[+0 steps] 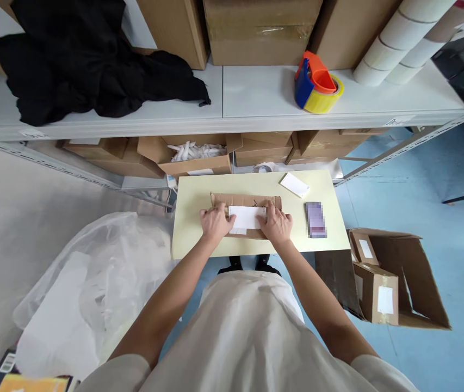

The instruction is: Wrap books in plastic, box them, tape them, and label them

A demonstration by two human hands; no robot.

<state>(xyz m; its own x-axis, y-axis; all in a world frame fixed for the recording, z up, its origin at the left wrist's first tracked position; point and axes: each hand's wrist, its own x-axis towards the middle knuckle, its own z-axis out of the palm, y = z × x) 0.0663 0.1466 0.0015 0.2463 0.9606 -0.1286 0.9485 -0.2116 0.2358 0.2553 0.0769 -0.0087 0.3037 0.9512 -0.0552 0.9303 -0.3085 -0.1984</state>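
Note:
A small brown cardboard box [252, 200] lies on the pale yellow table in front of me. On it is a flat white rectangular piece [247, 216], label-like, with a smaller whitish strip [237, 231] along its lower edge. My left hand [215, 222] grips the box's left end, its thumb at the white piece's left edge. At the other end my right hand [276, 223] does the same, thumb on the piece's right edge. Both hands have bent fingers, and their undersides are hidden. To the right lie a white stack of cards or labels [295, 185] and a blurred purple item [315, 220].
The yellow table [191, 242] stands against a shelf [256, 95] bearing a tape dispenser [317, 84], black cloth [93, 65] and white rolls [390, 46]. An open carton [423, 283] with labelled boxes sits on the floor at right. A translucent plastic bag [109, 272] lies at left.

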